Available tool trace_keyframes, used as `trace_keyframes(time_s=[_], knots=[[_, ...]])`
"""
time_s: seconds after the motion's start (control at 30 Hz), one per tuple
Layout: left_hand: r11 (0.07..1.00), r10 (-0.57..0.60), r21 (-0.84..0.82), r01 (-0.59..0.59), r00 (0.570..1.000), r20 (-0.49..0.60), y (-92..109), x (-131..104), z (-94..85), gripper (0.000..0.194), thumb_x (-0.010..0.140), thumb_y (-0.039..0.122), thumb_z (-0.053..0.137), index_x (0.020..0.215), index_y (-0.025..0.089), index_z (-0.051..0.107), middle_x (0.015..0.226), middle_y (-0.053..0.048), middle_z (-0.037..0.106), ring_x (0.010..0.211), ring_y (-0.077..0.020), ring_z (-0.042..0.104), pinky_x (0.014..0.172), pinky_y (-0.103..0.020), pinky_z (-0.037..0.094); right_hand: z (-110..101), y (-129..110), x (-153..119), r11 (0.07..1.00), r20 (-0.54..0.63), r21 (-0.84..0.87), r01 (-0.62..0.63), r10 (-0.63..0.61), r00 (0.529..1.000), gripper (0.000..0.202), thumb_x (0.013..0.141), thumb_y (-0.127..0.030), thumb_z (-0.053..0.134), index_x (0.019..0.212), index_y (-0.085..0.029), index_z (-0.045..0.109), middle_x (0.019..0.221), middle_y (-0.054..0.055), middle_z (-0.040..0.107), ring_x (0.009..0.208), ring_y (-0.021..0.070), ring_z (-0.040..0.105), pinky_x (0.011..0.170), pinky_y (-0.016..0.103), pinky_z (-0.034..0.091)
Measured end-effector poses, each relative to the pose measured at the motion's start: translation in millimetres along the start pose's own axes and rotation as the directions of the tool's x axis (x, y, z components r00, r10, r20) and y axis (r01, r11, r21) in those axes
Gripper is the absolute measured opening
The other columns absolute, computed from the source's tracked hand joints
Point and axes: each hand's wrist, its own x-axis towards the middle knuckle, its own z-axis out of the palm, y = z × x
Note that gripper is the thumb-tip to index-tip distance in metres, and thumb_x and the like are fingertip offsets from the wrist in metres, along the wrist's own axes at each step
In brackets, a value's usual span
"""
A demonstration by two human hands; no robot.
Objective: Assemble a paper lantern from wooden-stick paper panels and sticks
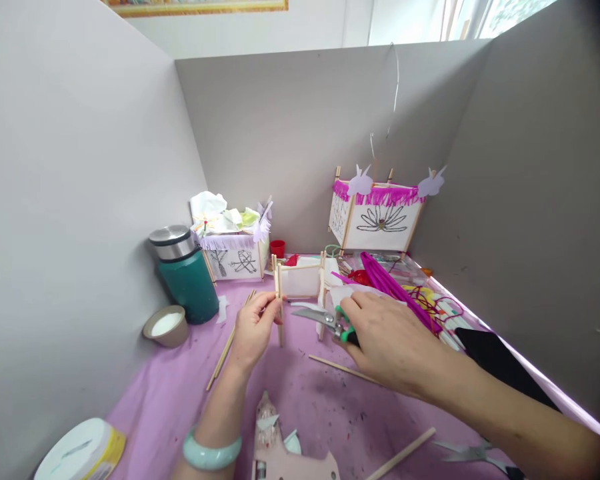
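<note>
My left hand [251, 328], a bangle on its wrist, pinches an upright stick at the left side of a small wooden frame [301, 282] with pale panels. The frame stands on the purple cloth [300, 380]. In my right hand [387, 333] is a pair of pruning shears [325, 318] with green and black handles. Their blades are parted and point left, just right of the held stick. A loose wooden stick [343, 369] lies below the shears. Part of the frame's right side is hidden behind the shears and my right hand.
A glue gun [280, 453] lies at the front, near a thicker stick [403, 455] and scissors [467, 453]. At left stand a green bottle [187, 283] and a small bowl [166, 327]. Two decorated paper lanterns stand behind. Magenta paper [397, 293] and cords lie at right.
</note>
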Motion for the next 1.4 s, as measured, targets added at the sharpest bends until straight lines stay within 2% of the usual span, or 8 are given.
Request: trace_keyframes(time_s=[0.13,0.4,0.6,0.9,1.4], knots=[[1.0,0.015,0.006,-0.015,1.0,0.014,1.8,-0.3,0.4,0.024,0.084,0.036,0.055,0.089,0.018,0.07,0.085,-0.003,0.065,0.06,-0.011,0.058,0.063,-0.025,0.05,4.1,-0.4,11.7,0.998,-0.031,-0.041,-0.041,0.04,0.999,0.026,0.082,-0.038,0.052,0.093,-0.016,0.059,0.096,0.012,0.063,0.092,0.0282,0.058,0.075,0.038,0.044],[1.0,0.014,0.009,-0.014,1.0,0.014,4.7,-0.1,-0.7,0.023,0.083,0.036,0.056,0.088,0.018,0.069,0.08,-0.002,0.064,0.06,-0.0122,0.057,0.063,-0.025,0.05,3.7,-10.9,24.8,0.997,-0.063,-0.071,-0.037,0.032,0.998,0.026,0.081,-0.036,0.051,0.095,-0.015,0.059,0.092,0.013,0.064,0.088,0.027,0.059,0.069,0.034,0.045],[1.0,0.026,0.003,-0.026,0.999,0.034,7.5,-0.1,-0.5,0.02,0.084,0.032,0.054,0.089,0.018,0.068,0.079,-0.001,0.061,0.061,-0.0117,0.057,0.061,-0.025,0.05,4.3,-16.7,31.2,0.997,-0.06,-0.076,-0.009,0.005,0.998,0.024,0.079,-0.033,0.053,0.094,-0.015,0.059,0.093,0.014,0.063,0.087,0.0291,0.06,0.07,0.038,0.045],[0.998,0.065,0.003,-0.066,0.995,0.069,10.6,0.6,-0.8,0.019,0.086,0.028,0.051,0.081,0.019,0.066,0.075,0.0,0.057,0.061,-0.011,0.055,0.061,-0.023,0.049,3.5,-25.7,35.0,0.998,-0.046,-0.059,0.026,-0.028,0.999,0.022,0.079,-0.026,0.049,0.094,-0.013,0.059,0.093,0.014,0.063,0.088,0.0298,0.059,0.069,0.039,0.045],[0.997,0.071,0.02,-0.073,0.994,0.077,5.9,1.6,-1.2,0.019,0.087,0.021,0.048,0.088,0.017,0.066,0.073,0.001,0.056,0.061,-0.0106,0.056,0.062,-0.025,0.047,5.7,-25.7,39.5,0.997,-0.057,-0.069,0.028,-0.032,0.998,0.019,0.077,-0.021,0.049,0.091,-0.014,0.059,0.091,0.014,0.063,0.088,0.0294,0.058,0.071,0.038,0.042]])
